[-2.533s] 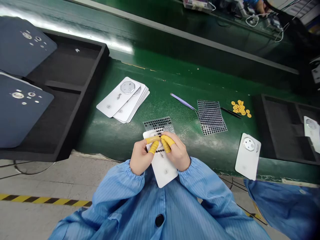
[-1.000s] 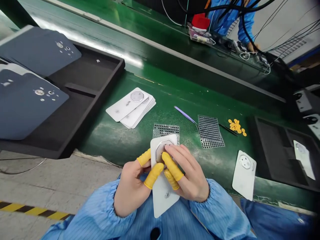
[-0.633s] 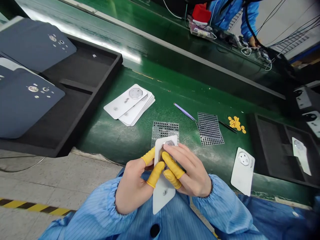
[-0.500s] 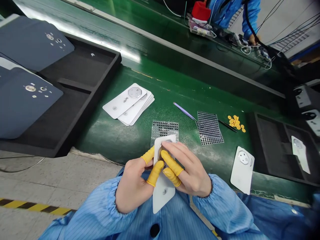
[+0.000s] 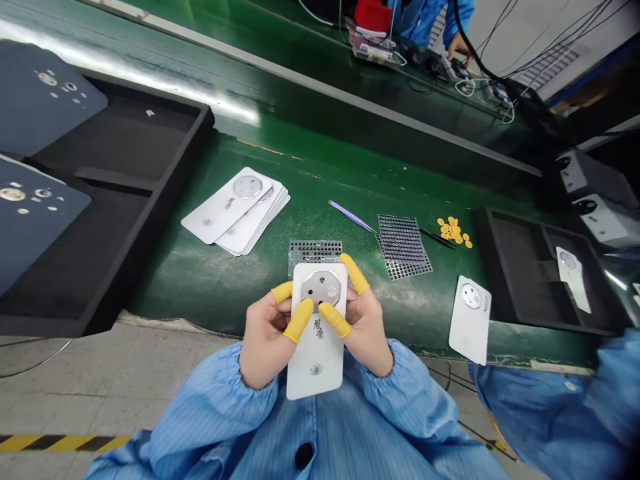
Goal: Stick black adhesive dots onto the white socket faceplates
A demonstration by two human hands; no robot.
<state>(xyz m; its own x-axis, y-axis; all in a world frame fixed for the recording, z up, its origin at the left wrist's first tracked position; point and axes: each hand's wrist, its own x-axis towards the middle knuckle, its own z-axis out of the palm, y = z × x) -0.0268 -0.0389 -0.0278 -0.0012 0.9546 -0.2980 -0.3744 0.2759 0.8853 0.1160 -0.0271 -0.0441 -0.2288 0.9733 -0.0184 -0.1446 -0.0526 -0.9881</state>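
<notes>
Both hands, with yellow finger cots on several fingers, hold a white phone back cover (image 5: 315, 353) upright in front of my body. Its silver octagonal camera ring, with small holes, faces me near the top. My left hand (image 5: 265, 337) grips the left edge, thumb pressed at the ring's lower left. My right hand (image 5: 371, 327) grips the right edge, thumb at the ring's lower side and one finger raised at the top right corner. Other fingers are hidden behind the cover. Just beyond it lies a clear sheet of small black round parts (image 5: 316, 249), partly covered.
A stack of white covers (image 5: 220, 217) lies left. To the right are purple tweezers (image 5: 353, 217), another dotted sheet (image 5: 404, 247), black tweezers (image 5: 439, 239), loose yellow finger cots (image 5: 453, 230), a single cover (image 5: 470, 327). Black trays stand left (image 5: 187, 163) and right (image 5: 483, 247). A co-worker's hand (image 5: 457, 47) is across the bench.
The cover has turned from a slant to face me. My right fingers have left the camera ring's front and moved to the right edge. The whole view has swung slightly right.
</notes>
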